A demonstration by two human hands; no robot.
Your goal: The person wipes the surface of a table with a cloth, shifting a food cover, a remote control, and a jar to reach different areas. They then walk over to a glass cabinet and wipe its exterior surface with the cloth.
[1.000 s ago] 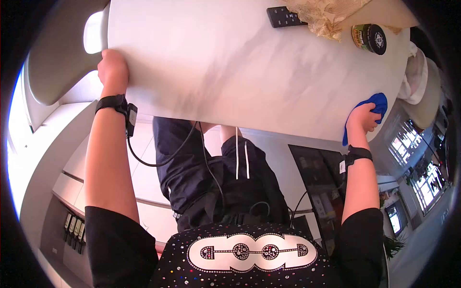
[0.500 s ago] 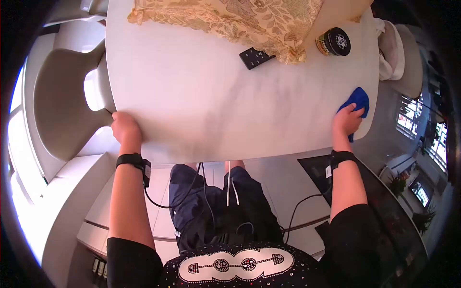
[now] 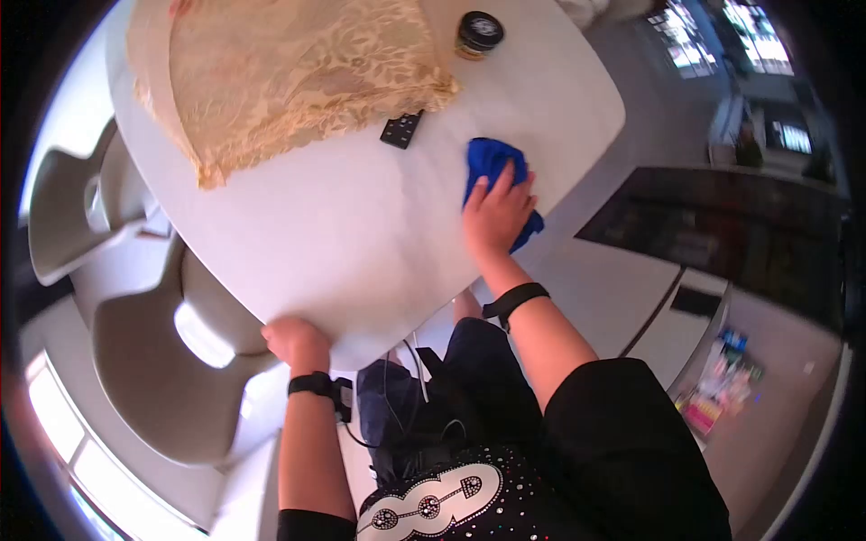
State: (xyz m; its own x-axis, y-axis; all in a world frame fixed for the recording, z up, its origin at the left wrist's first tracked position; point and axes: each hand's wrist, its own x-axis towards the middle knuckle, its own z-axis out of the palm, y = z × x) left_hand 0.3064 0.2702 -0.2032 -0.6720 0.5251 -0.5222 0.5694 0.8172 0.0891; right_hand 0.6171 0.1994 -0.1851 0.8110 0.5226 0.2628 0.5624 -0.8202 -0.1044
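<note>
My right hand lies over a crumpled blue cloth, its fingers spread across it and holding it against the white table by the front edge. Part of the cloth hangs past that edge. At the table's near left corner, my left hand is closed around the rim; its fingertips are partly hidden. Beyond the blue cloth is a black remote control, one end against a gold lace tablecloth. A jar with a black lid stands farther back on the right.
Beige chairs stand close along the table's left side. A dark panel is on the right, with a pile of colourful items below it. A cable runs from my left wristband across my lap.
My view has turned, so the table appears slanted. My right hand has slid the blue cloth inward from the right corner, with fingers now more spread. My left hand stays on the table edge.
</note>
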